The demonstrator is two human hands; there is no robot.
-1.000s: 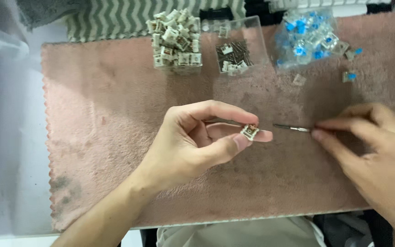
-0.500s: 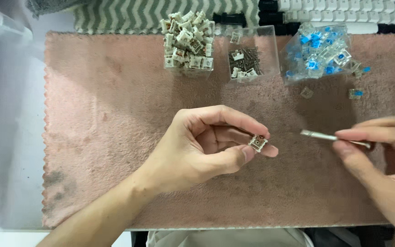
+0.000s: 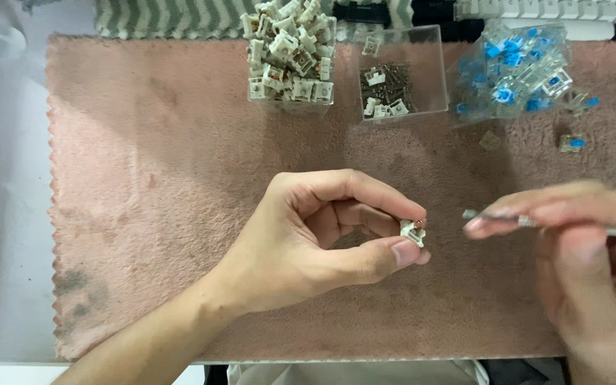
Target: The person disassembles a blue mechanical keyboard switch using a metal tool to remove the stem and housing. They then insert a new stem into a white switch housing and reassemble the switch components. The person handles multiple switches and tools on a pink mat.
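Note:
My left hand (image 3: 315, 235) pinches a small white switch housing (image 3: 413, 232) between thumb and forefinger, above the middle of a pink fuzzy mat (image 3: 165, 185). To its right, my right hand (image 3: 579, 249) grips a thin metal tool (image 3: 490, 215) whose tip points left, a short gap from the housing. The right hand is blurred.
At the mat's far edge stand a clear box heaped with white switch parts (image 3: 290, 57), a clear box with small springs and a few housings (image 3: 392, 85), and a clear box of blue-stemmed pieces (image 3: 515, 71). Loose pieces (image 3: 570, 142) lie at the right.
The right hand with the tool first drew away to the right, then came back left toward the housing. The left hand has kept its grip on the housing and barely moved.

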